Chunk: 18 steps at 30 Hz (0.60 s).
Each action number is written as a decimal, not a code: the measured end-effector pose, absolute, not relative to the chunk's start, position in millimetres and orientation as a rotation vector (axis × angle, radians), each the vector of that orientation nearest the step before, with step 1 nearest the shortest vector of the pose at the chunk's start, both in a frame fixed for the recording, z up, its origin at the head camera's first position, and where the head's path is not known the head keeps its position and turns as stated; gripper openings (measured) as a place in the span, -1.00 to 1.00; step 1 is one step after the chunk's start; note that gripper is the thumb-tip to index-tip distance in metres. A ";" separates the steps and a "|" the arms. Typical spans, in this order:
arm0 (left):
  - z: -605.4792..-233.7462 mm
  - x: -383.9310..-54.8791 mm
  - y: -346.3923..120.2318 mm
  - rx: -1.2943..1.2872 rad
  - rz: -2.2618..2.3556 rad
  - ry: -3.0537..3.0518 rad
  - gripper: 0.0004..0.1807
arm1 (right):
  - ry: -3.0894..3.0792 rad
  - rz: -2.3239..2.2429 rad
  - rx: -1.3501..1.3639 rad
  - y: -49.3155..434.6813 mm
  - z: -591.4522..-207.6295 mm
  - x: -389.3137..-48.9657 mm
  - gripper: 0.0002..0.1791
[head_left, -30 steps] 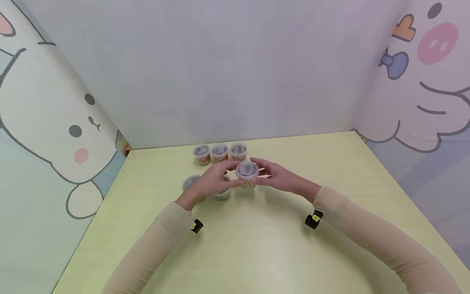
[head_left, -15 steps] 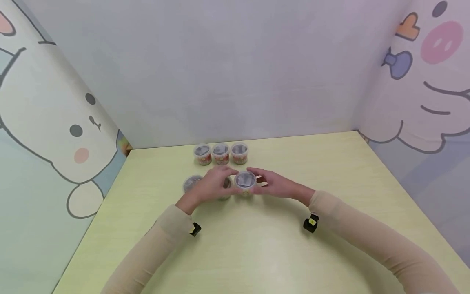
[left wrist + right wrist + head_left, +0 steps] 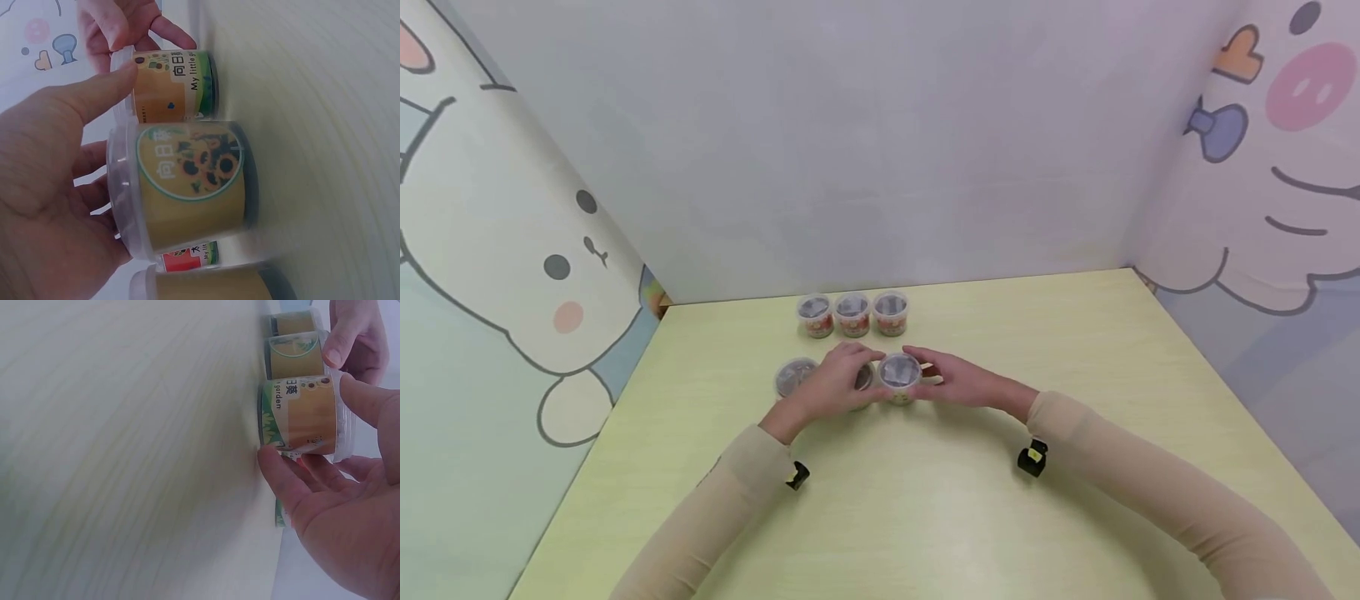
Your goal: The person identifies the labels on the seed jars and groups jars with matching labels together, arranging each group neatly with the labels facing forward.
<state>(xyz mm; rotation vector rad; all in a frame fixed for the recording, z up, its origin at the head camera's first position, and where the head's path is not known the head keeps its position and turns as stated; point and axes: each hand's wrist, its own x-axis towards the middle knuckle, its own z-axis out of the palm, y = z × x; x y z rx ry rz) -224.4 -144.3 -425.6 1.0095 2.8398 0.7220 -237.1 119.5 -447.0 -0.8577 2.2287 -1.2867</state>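
Note:
Both hands hold the rightmost lidded plastic cup [image 3: 899, 372] of the front row, low at the table. Its label has an orange panel, small sunflowers and a green band. My right hand [image 3: 961, 380] grips it from the right, thumb on the near side and a finger on the far side. From the left, my left hand [image 3: 831, 382] reaches over the middle cup [image 3: 190, 181], thumb tip at the held cup's rim. That middle cup bears a round sunflower label and is partly hidden by the left hand in the head view. A third cup [image 3: 793, 377] stands left of it.
Behind stand three lidded cups with red labels, the left [image 3: 816, 315], middle [image 3: 853, 314] and right one [image 3: 891, 312], side by side. The pale wood-look table [image 3: 910, 517] meets a light backdrop [image 3: 880, 167] at its back edge.
The held cup has come down and toward the person, into line beside the middle front cup. Both hands moved with it; over the last half second they have shifted only slightly.

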 end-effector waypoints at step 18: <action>-424.2 -224.9 -146.8 1.020 0.706 2.850 -0.23 | 2.345 -1.129 -0.941 121.5 -441.6 -235.7 -0.10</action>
